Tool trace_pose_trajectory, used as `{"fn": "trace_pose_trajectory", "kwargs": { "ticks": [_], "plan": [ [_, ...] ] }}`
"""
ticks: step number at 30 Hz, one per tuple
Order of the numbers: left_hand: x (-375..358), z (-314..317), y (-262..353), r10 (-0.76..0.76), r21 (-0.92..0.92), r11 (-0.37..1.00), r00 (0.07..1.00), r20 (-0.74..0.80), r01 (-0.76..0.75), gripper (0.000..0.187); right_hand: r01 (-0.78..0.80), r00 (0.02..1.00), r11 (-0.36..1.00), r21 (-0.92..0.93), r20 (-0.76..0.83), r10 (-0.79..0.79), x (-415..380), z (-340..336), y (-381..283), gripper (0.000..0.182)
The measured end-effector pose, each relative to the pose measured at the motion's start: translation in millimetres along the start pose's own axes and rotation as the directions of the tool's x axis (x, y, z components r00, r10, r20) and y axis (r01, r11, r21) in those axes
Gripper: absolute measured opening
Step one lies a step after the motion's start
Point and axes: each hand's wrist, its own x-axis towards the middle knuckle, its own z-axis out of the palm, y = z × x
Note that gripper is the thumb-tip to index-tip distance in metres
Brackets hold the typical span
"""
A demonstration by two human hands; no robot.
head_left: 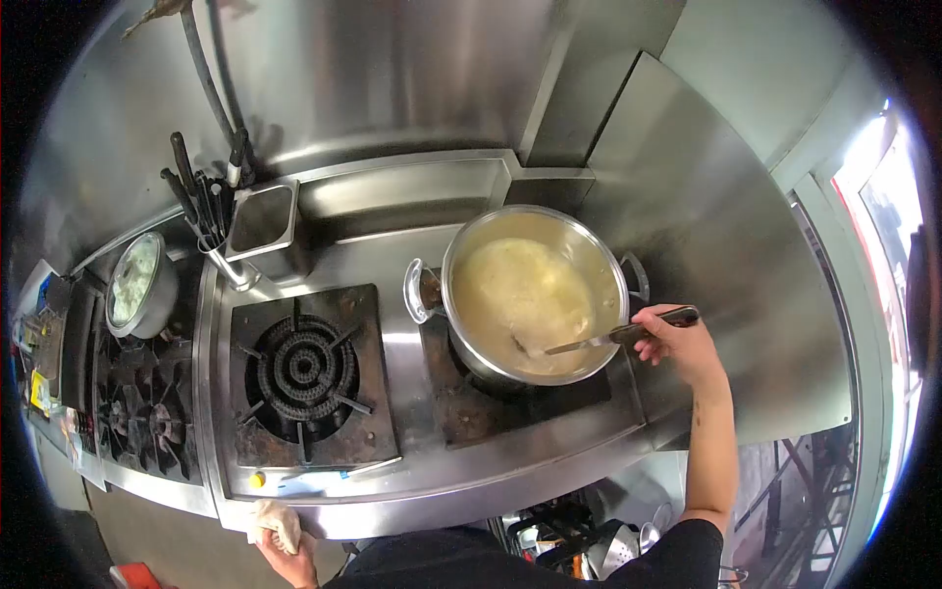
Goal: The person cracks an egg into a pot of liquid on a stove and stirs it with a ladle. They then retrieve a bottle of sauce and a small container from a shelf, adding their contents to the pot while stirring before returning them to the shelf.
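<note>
Pot: large, round, shiny steel, upright on the desk (510,469), between 2 and 3 o'clock from the bare burner (304,365). The pot (481,365) has loop handles at 9 and 3 o'clock; dark cooktop shows beneath it.
Liquid: pale yellow and cloudy, paler and foamy-looking in patches, its surface below the rim; the liquid (515,280) has a tan tint near the wall.
Utensil: metal shaft and dark grip; the utensil (589,342) crosses the rim at 4 o'clock, slanting in. Its tip meets the liquid near 6 o'clock, its shape hard to tell.
Right hand: outside the rim at 4 o'clock; the right hand (677,346) has its fingers closed round the grip.
Left hand: at 7 o'clock in the view, by the desk's front edge; the left hand (290,562) has its fingers clamped on a crumpled beige cloth (279,525).
Around the burner: steel tin (263,218) between 11 and 12 o'clock, knives (201,196) at 11, bowl (147,294) of whitish contents at 10.
</note>
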Motion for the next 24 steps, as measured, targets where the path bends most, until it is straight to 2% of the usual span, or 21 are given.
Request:
{"fn": "trace_pose_trajectory", "kwargs": {
  "ticks": [1, 3, 4, 6, 7, 9, 11, 12, 13, 15, 16, 17, 19, 20, 21, 23, 24],
  "plan": [
    [-1.0, 2.0, -3.2, 0.036, 0.044, 0.998, 0.999, -0.015, -0.035, 0.059, -0.006, 1.0, 1.0, 0.0, 0.005, 0.006, -0.3, 0.6, 1.0, 0.023],
    [0.8, 5.5, -12.9, 0.012, 0.077, 0.997, 0.999, -0.03, -0.01, 0.065, 0.002, 1.0, 0.998, -0.066, -0.02, -0.003, 2.1, 1.9, 1.0, 0.021],
    [3.6, 4.4, -12.0, 0.014, 0.047, 0.999, 1.0, -0.006, -0.014, 0.065, 0.001, 1.0, 0.998, -0.065, -0.012, -0.002, 2.2, 3.2, 0.6, 0.021],
    [2.4, 3.0, -27.8, 0.0, -0.001, 1.0, 1.0, 0.028, 0.0, 0.064, 0.108, 0.993, 0.966, -0.237, 0.079, -0.091, 3.4, 10.9, -1.0, 0.018],
    [5.3, -1.4, -10.9, -0.092, -0.079, 0.992, 0.994, 0.056, 0.097, 0.063, 0.116, 0.989, 0.968, -0.221, 0.114, -0.092, 5.2, 14.7, -0.3, 0.018],
    [6.6, -3.9, -18.2, 0.022, 0.05, 0.998, 0.999, 0.029, -0.023, 0.061, 0.418, 0.901, 0.772, -0.479, 0.109, -0.421, 7.4, 20.7, 3.3, 0.018],
    [11.3, -3.9, -25.0, 0.024, 0.139, 0.99, 1.0, -0.009, -0.022, 0.062, 0.342, 0.929, 0.735, -0.585, 0.093, -0.358, 5.8, 33.1, -5.6, 0.02],
    [18.1, -6.6, -21.3, 0.025, 0.184, 0.983, 1.0, -0.016, -0.021, 0.064, 0.417, 0.883, 0.653, -0.632, 0.11, -0.456, 11.5, 36.0, 3.5, 0.019],
    [27.4, -9.0, -14.0, 0.013, 0.171, 0.985, 0.999, -0.032, -0.007, 0.065, 0.432, 0.88, 0.659, -0.615, 0.127, -0.458, 21.0, 38.4, 12.3, 0.019],
    [43.8, -13.8, -17.7, -0.024, 0.184, 0.982, 0.992, -0.126, 0.047, 0.064, 0.448, 0.839, 0.637, -0.627, 0.049, -0.542, 34.3, 43.6, 24.0, 0.017],
    [52.5, -16.2, -26.3, -0.04, 0.209, 0.975, 0.984, -0.174, 0.076, 0.063, 0.444, 0.751, 0.51, -0.737, -0.005, -0.66, 28.6, 55.8, 16.9, 0.018],
    [62.0, -18.6, -39.8, -0.054, 0.229, 0.968, 0.974, -0.22, 0.106, 0.062, 0.443, 0.751, 0.507, -0.739, -0.003, -0.661, 40.2, 54.1, 23.1, 0.018],
    [80.1, -24.4, -65.3, -0.067, 0.228, 0.965, 0.965, -0.253, 0.127, 0.061, 0.344, 0.838, 0.824, -0.451, -0.249, -0.486, 78.4, 44.8, 51.1, 0.019],
    [90.5, -25.9, -71.6, -0.079, 0.27, 0.951, 0.96, -0.267, 0.153, 0.061, 0.235, 0.876, 0.901, -0.366, -0.322, -0.359, 84.8, 44.0, 50.3, 0.027],
    [98.8, -26.6, -77.1, -0.089, 0.313, 0.933, 0.955, -0.282, 0.179, 0.061, 0.227, 0.875, 0.901, -0.37, -0.328, -0.356, 86.6, 42.9, 45.4, 0.027],
    [109.9, -29.9, -76.0, -0.035, 0.359, 0.923, 0.961, -0.274, 0.136, 0.062, 0.021, 0.884, 0.988, -0.15, -0.458, -0.088, 82.7, 54.9, 27.8, 0.033],
    [115.8, -31.4, -70.8, -0.06, 0.373, 0.915, 0.966, -0.25, 0.153, 0.063, 0.001, 0.887, 0.988, -0.156, -0.456, -0.073, 93.4, 48.4, 34.6, 0.037]
  ]
}}
